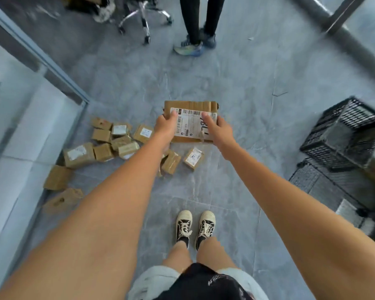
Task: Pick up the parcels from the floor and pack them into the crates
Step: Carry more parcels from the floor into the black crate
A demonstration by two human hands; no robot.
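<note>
A flat brown cardboard parcel (pixel 191 121) with a white shipping label is held out in front of me above the floor. My left hand (pixel 165 126) grips its left edge, thumb on top. My right hand (pixel 217 128) grips its right edge, thumb lying on the label. Several small cardboard parcels (pixel 108 141) lie scattered on the grey tiled floor to the lower left, and one more labelled parcel (pixel 193 158) lies just below the held one. Black wire crates (pixel 342 135) stand stacked at the right.
A person in dark trousers and sneakers (pixel 195 43) stands ahead on the floor. An office chair base (pixel 144 17) is at the top. A glass partition with a metal frame (pixel 52 70) runs along the left. My own feet (pixel 195 227) are below.
</note>
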